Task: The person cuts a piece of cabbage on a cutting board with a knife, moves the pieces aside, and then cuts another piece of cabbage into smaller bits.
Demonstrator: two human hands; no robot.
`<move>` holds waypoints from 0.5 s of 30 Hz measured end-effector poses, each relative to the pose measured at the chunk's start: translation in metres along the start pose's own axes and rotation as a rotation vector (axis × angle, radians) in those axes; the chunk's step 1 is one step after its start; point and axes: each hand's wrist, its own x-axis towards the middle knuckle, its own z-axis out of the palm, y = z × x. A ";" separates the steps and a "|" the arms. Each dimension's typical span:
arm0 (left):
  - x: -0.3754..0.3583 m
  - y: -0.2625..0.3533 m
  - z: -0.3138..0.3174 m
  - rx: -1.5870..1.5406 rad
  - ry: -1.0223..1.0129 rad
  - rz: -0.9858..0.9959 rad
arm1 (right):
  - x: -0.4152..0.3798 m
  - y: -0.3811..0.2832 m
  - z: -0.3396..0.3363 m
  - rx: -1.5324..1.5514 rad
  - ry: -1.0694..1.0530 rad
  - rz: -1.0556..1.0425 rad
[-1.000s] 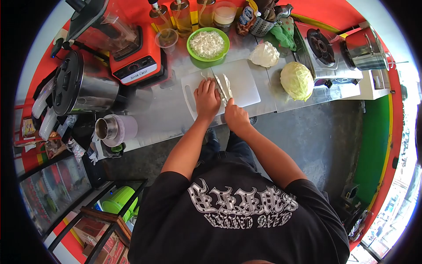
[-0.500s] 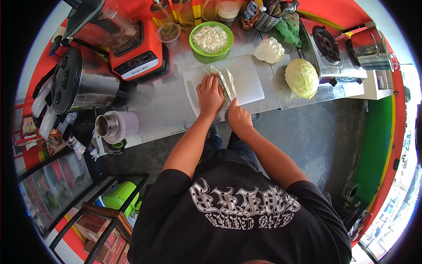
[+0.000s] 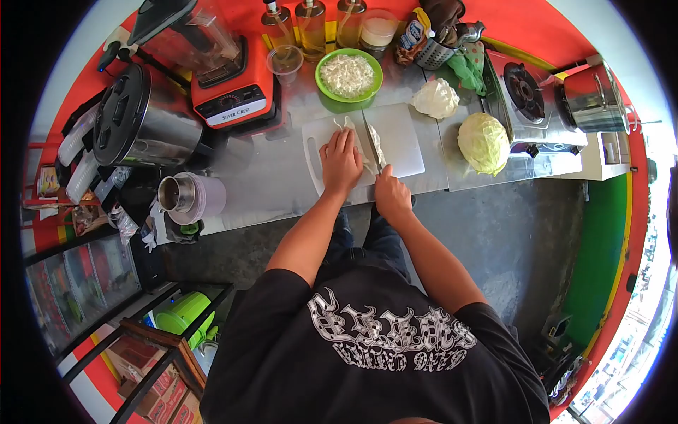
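Note:
A white cutting board (image 3: 406, 145) lies on the metal counter. My left hand (image 3: 342, 162) is on its left half, fingers pressing down on a pale cabbage piece (image 3: 347, 124) that they mostly cover. In my right hand (image 3: 393, 193), at the board's near edge, is the handle of a knife (image 3: 371, 141). Its blade points away from me and stands a little to the right of my left fingers. Against the blade's right side lies a thin cut cabbage strip (image 3: 378, 147).
Behind the board sits a green bowl (image 3: 378, 86) of shredded cabbage. To the right are a peeled white cabbage chunk (image 3: 435, 98), a whole cabbage (image 3: 484, 143) and a gas stove (image 3: 526, 121). On the left stand a red blender (image 3: 236, 95) and a lilac container (image 3: 206, 197).
The knife has shifted right, away from my left fingers, and a gap has opened between them. The cabbage strip lies closer along the blade. The view has tilted slightly upward.

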 end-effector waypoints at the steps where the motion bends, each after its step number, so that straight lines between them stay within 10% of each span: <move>1: -0.001 0.000 0.000 -0.018 -0.005 -0.003 | -0.001 0.002 -0.002 -0.002 -0.015 0.011; 15: -0.001 -0.008 -0.001 -0.397 0.121 -0.052 | -0.006 -0.016 -0.020 0.101 -0.028 -0.041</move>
